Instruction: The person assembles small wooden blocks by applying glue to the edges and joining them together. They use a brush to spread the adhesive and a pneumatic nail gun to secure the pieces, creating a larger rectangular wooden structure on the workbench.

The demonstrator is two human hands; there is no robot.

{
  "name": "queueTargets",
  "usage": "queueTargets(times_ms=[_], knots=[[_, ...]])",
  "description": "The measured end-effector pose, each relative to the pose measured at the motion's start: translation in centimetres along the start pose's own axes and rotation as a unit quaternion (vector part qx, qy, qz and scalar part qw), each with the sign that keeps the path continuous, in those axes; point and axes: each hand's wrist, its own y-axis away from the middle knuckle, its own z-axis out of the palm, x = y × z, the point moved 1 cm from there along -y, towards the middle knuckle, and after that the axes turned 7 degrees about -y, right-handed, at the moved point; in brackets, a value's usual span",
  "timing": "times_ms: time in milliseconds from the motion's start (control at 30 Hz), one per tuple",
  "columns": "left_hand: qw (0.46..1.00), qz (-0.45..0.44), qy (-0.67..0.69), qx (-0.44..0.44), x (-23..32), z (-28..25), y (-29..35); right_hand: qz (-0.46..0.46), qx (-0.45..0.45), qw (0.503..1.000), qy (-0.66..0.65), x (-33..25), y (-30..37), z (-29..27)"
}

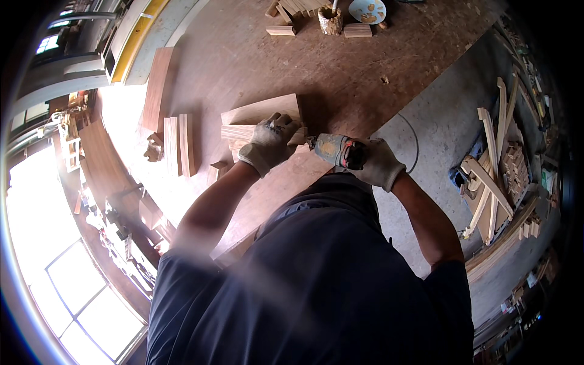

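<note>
My left hand (271, 143), in a pale work glove, closes over a small wood block (298, 136) beside the stacked pieces. My gloved right hand (378, 164) grips a power drill (330, 148) with a worn grey-green body. The drill's nose points left at the block, close to my left fingers; whether its bit touches the wood is too small to tell. Behind my left hand lies a thick wooden board (261, 110) on the workbench (292, 67). Shorter wood strips (236, 132) sit beneath and beside that hand, partly hidden by it.
On the left stand upright wood pieces (172, 146) and a long plank (157, 88). Toward the far edge are a crusted pot (330, 22), a stained bowl (367, 10) and offcuts (358, 30). A cable (416, 143) hangs right; timber scraps (490, 176) are piled beyond.
</note>
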Motion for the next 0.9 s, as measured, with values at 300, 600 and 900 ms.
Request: queueTargets(times_ms=[300,600,900], knots=[[1.000,0.005,0.009,0.003,1.1,-2.2,-0.5,0.004,0.017,1.000,-0.012,-0.5,0.0,-0.2],[1.000,-0.007,0.005,-0.001,0.8,-1.7,-0.3,-0.005,0.007,1.000,-0.024,-0.7,0.5,-1.1],[1.000,0.013,-0.006,0.015,1.0,-1.5,-0.1,-0.011,0.055,0.998,-0.035,-0.4,2.2,-1.8]])
